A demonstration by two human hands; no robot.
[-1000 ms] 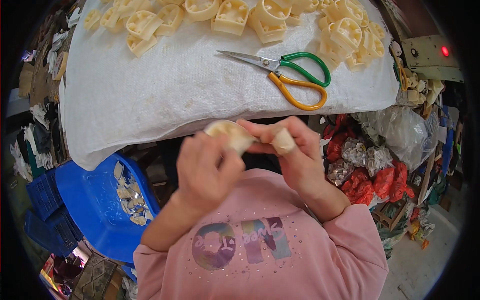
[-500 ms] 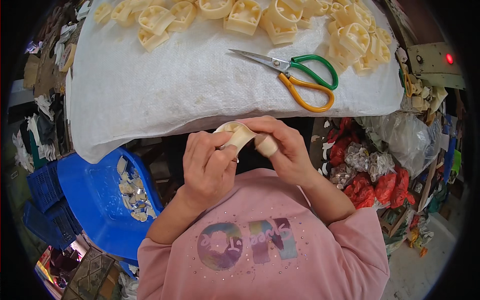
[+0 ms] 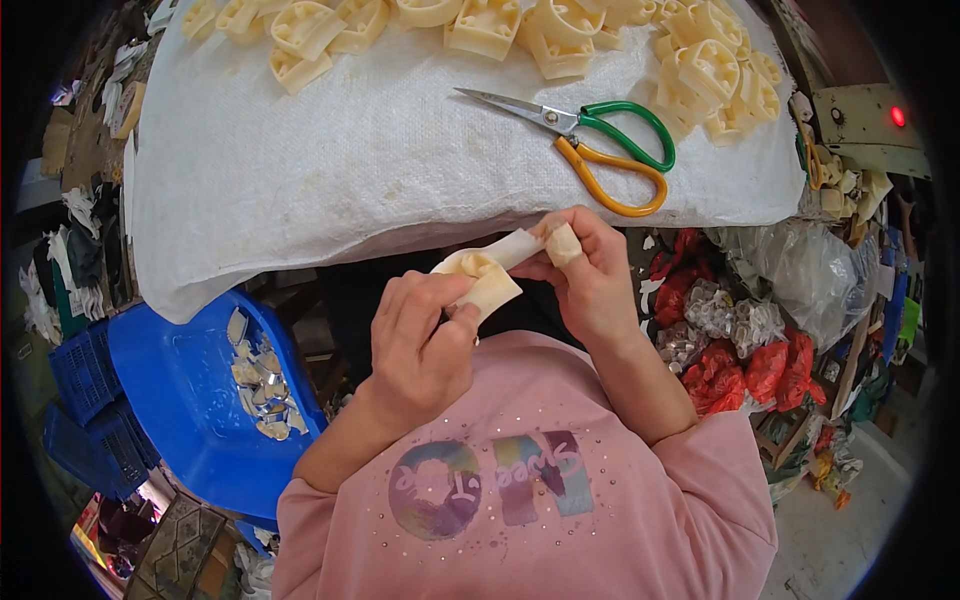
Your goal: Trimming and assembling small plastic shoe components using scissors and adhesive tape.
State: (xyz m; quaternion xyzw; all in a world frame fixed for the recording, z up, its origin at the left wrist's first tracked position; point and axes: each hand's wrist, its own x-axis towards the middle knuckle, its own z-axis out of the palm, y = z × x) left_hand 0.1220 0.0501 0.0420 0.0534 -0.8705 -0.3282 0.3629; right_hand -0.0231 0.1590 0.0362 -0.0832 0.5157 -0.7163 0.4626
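My left hand (image 3: 418, 335) grips a cream moulded plastic part (image 3: 492, 290) with a curved wall, held just off the near edge of the table. From its far side a pale, whitish strip (image 3: 514, 247) stretches toward my right hand (image 3: 598, 285), whose finger and thumb pinch its end. Whether the strip is peeling away or still joined along the wall I cannot tell. A beige wrap (image 3: 564, 244) covers the right thumb tip. Beyond the hands, scissors (image 3: 551, 118) with one green and one orange handle lie open on the white woven cloth (image 3: 330, 170).
Many similar cream parts (image 3: 484, 28) lie along the cloth's far side, heaped at the right. A blue tub (image 3: 180, 410) with broken-looking scraps (image 3: 266, 385) stands at lower left. Red plastic bags (image 3: 765, 372) and clear plastic sheeting (image 3: 825, 285) crowd the right. A pale box (image 3: 868, 125) shows a red light.
My right hand has moved up and away to the right, and the pale strip now spans the gap between it and the part. The left hand still grips the part, now tilted differently.
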